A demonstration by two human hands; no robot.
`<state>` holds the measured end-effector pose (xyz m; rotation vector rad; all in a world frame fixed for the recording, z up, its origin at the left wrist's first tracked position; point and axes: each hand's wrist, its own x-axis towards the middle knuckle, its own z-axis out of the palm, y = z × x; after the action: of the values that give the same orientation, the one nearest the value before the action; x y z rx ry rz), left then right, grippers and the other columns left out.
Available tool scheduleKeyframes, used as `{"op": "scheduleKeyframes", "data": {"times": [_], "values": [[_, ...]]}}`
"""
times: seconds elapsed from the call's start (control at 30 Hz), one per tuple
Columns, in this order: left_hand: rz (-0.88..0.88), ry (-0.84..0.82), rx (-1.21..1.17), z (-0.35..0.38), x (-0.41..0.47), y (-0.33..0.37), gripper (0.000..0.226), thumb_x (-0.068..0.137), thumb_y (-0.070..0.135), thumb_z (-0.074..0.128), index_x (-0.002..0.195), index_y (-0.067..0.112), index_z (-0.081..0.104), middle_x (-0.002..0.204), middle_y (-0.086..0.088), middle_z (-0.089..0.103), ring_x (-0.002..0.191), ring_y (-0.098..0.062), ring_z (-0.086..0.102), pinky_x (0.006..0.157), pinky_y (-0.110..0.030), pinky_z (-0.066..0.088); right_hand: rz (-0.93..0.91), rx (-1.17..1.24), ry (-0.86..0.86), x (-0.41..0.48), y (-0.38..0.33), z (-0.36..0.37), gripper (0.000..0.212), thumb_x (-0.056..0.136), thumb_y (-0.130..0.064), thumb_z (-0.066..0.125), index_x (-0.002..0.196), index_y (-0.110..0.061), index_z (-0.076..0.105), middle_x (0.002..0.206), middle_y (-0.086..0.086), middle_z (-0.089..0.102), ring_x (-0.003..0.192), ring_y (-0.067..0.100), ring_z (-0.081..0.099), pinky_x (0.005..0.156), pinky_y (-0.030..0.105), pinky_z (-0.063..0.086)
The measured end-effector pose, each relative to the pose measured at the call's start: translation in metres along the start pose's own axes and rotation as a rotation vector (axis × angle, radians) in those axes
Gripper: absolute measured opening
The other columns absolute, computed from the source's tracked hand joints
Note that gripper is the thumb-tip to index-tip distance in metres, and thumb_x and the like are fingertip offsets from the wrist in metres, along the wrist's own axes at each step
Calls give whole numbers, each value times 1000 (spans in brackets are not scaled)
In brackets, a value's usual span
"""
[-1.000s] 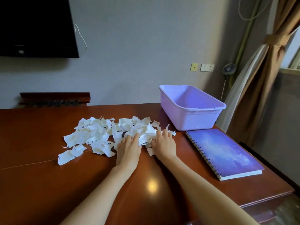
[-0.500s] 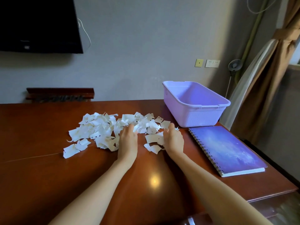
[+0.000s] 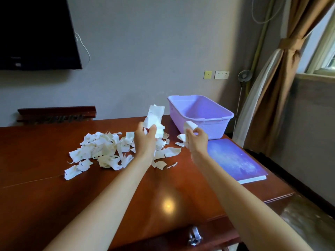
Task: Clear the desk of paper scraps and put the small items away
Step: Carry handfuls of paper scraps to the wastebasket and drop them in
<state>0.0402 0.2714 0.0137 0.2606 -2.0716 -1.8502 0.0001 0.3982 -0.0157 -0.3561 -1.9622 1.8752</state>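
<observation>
Scraps [image 3: 101, 151] are lying in a loose heap on the worktop [image 3: 36, 187], mostly left of and under both raised hands. The left hand [image 3: 145, 140] is gripping a tall bunch of scraps standing upright. The right hand [image 3: 197, 140] is clutching a smaller wad, beside the tub [image 3: 224, 127]. Both forearms are reaching forward, above the worktop.
</observation>
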Motion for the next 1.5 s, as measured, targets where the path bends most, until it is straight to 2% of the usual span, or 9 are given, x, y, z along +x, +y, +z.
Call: {"op": "scheduleKeyframes", "data": {"times": [0.2, 0.3, 0.47, 0.67, 0.8, 0.97, 1.17, 1.33, 1.5], "values": [[-136, -186, -316, 41, -71, 19, 26, 93, 20, 53, 119, 16, 53, 104, -5, 58, 60, -9, 58, 52, -24, 45, -63, 74, 88, -34, -15, -83, 34, 86, -11, 54, 58, -17, 35, 51, 1, 32, 37, 7, 27, 37, 16, 23], [-241, -301, -444, 68, -120, 13, 21, 92, 13, 54, 112, 18, 58, 98, -4, 63, 55, -4, 61, 41, -15, 47, -56, 60, 203, -57, 3, -140, 35, 87, -14, 55, 59, -17, 35, 53, 1, 31, 47, 11, 25, 43, 22, 22], [-421, -516, -537, 117, -207, -21, 28, 92, 4, 51, 119, 9, 57, 78, -3, 63, 44, -4, 60, 44, -13, 46, 6, 74, 401, -107, 52, -237, 41, 87, -9, 55, 54, -18, 31, 48, -8, 27, 44, 4, 23, 43, 18, 23], [-713, -682, -370, 176, -288, -89, 34, 90, 12, 57, 123, 14, 55, 110, -10, 63, 70, -18, 58, 65, -28, 48, 250, 6, 566, -145, 139, -323, 33, 89, -13, 54, 60, -14, 37, 53, -1, 30, 47, 10, 27, 45, 25, 25], [-859, -694, -221, 207, -314, -128, 33, 93, 9, 52, 126, 7, 49, 103, -11, 62, 61, -11, 48, 40, -13, 45, 469, -32, 635, -154, 203, -356, 39, 88, -9, 54, 56, -16, 32, 53, 2, 29, 50, 14, 27, 50, 29, 26], [-997, -656, -2, 239, -328, -186, 16, 94, 9, 51, 79, 14, 48, 70, -3, 47, 57, -14, 44, 47, -21, 41, 715, -100, 644, -159, 276, -374, 39, 84, -5, 53, 53, -14, 30, 52, 3, 30, 53, 16, 27, 53, 30, 25], [-1046, -597, 203, 270, -332, -255, 21, 93, 5, 51, 74, 10, 45, 64, -8, 44, 39, -15, 49, 36, -18, 38, 987, -168, 578, -158, 350, -377, 40, 82, -4, 51, 51, -15, 28, 53, 4, 27, 52, 16, 24, 49, 27, 22], [-1086, -614, 306, 285, -330, -295, 21, 94, 1, 47, 114, 6, 44, 75, -9, 43, 44, -13, 45, 27, -13, 31, 1177, -141, 542, -150, 390, -379, 34, 85, -7, 53, 54, -10, 39, 56, 5, 41, 50, 18, 37, 46, 24, 30], [-1201, -601, 347, 294, -327, -328, 7, 94, 2, 45, 90, 4, 50, 72, -5, 42, 59, -14, 40, 55, -22, 40, 1297, -118, 497, -138, 418, -377, 28, 87, -8, 48, 60, -11, 41, 59, 5, 41, 48, 16, 35, 44, 23, 27]]}}
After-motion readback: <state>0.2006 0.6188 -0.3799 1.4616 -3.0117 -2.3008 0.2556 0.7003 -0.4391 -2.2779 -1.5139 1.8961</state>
